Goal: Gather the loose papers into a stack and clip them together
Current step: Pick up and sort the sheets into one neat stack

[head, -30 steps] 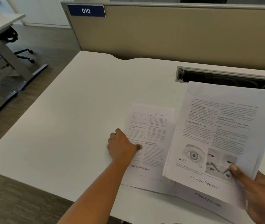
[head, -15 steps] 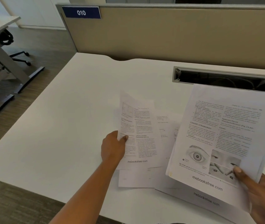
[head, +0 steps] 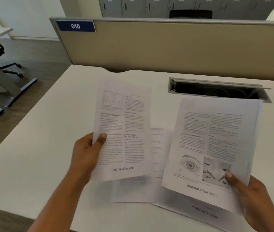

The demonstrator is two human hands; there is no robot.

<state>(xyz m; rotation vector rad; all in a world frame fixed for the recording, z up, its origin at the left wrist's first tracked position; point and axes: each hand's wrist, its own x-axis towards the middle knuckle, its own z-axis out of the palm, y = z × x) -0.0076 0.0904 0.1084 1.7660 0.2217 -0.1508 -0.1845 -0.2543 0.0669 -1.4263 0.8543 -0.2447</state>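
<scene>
Paper, one printed sheet (head: pixel 124 131): held clear of the desk (head: pixel 41 148), raised toward me. My left hand (head: pixel 86 154) pinches its left edge, with the left thumb (head: pixel 102 137) on the printed face. The other fingers are behind the page and cannot be seen.

Sheaf (head: pixel 213 139): several pages, also held above the desk, to the right and apart from the single sheet. My right hand (head: pixel 253 198) pinches the lower right corner, with the right thumb (head: pixel 230 175) pressed over the eye photographs. The fingers underneath are hidden.

Loose sheets (head: pixel 133 190): flat on the desk below and between the two held lots, overlapping and askew. One bottom page (head: pixel 204 213) shows beneath the sheaf.

Handling, by my judgement: light, thin and limp. The single sheet will bow and flutter if moved fast, so an edge pinch near mid-height suits it. The sheaf is stiffer, but its pages can slide on one another and fan out under a corner grip alone. The flat sheets give nothing to grasp, so a corner needs lifting, or the page sliding to the desk edge. Creasing is the main risk. No clip is in view.

Surroundings: open cable trough (head: pixel 216 90) behind the sheaf; tan partition (head: pixel 166 47) with a number plate (head: pixel 75 26).
</scene>
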